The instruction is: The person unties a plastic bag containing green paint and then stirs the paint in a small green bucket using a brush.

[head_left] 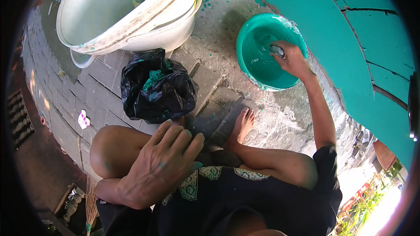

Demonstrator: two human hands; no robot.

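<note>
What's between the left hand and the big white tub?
The head view shows a black plastic bag between the left hand and white tub.

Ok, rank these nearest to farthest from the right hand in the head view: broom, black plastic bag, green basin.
1. Green basin: right hand reaches inside it.
2. Black plastic bag: left of the basin.
3. Broom: far lower left.

grey paved floor under green basin, black bag, white bucket
</note>
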